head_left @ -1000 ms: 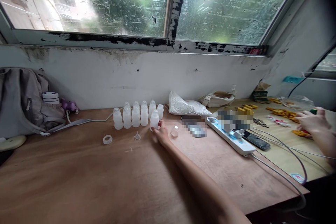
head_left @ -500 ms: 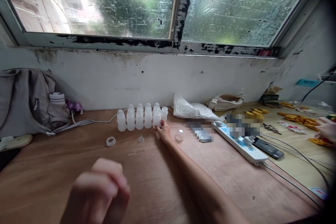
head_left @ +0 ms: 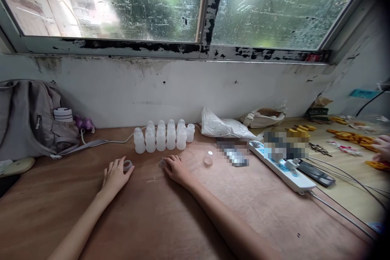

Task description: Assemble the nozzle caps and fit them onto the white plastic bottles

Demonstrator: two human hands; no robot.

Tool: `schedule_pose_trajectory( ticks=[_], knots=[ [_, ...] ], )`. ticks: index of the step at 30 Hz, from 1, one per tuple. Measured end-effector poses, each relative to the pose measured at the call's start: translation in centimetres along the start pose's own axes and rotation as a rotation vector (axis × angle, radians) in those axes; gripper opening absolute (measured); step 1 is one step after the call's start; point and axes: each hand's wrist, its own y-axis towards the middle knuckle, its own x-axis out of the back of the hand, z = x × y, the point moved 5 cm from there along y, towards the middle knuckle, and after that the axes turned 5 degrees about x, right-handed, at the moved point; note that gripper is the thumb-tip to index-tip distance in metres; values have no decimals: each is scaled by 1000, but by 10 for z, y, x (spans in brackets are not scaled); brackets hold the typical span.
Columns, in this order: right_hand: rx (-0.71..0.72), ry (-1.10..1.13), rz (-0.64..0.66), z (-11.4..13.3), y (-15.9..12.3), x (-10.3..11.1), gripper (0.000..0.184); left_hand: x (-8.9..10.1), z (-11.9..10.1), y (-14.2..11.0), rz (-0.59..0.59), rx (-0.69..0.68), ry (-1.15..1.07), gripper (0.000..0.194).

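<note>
On the brown table, my left hand [head_left: 115, 176] has its thumb and fingers closed around a translucent white ring collar [head_left: 128, 165], which lies flat. To its right, the fingers of my right hand [head_left: 177, 170] pinch at the edge of a clear bottle teat [head_left: 161, 163], partly hidden by the fingers. Beyond both hands stands a row of frosted white baby bottles [head_left: 161, 137], upright and close together. An open-necked bottle [head_left: 190, 133] without a top stands at the right end. A clear round cap [head_left: 207, 161] and a small white disc [head_left: 210, 152] lie right of my right hand.
A white power strip [head_left: 283, 170] with plugs and cables runs along the right side, beside a black phone [head_left: 317, 173]. Behind are a silvery plastic bag [head_left: 224, 126] and a grey backpack [head_left: 30, 118]. At far right, another person's hand [head_left: 382, 148] is near yellow pieces.
My right hand has left the bottles and come left and nearer, onto the teat. My left hand has reached forward from close to the camera to the ring collar.
</note>
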Motion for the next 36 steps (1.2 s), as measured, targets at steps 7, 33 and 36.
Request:
schedule_pose_trajectory(
  ticks=[7, 33, 36],
  knots=[
    [-192, 427, -87, -20, 3, 9, 18, -9, -44, 4, -22, -9, -836, 40],
    [-434, 849, -201, -33, 0, 19, 28, -63, -132, -1, 401, 212, -1557, 42],
    [-403, 785, -193, -33, -2, 19, 28, -62, -132, -1, 391, 193, -1530, 41]
  ],
)
